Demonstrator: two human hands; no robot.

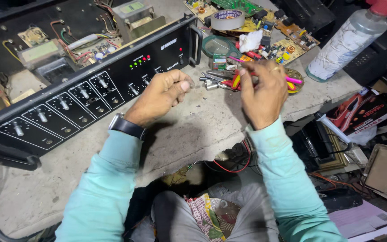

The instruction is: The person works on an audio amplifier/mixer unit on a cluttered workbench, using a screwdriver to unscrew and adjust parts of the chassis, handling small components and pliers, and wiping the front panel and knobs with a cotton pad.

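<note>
Cover already off the black amplifier [90, 85], guts and wiring exposed behind the front panel. Left hand [162, 95] curled almost closed just in front of the knobs, maybe pinching something tiny, couldn't tell. Right hand [260, 92] to the amplifier's right, fingers closed on a pink-handled tool [292, 80] over the tool pile on the counter [193, 134]. No reassembly yet.

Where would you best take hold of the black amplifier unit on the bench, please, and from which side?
Probably by the black loop handle at the right end of the amplifier's front panel, coming from the right. It stands proud of the panel with room for fingers, whereas the open top exposes wiring, and the left hand rests before the knobs.
</note>
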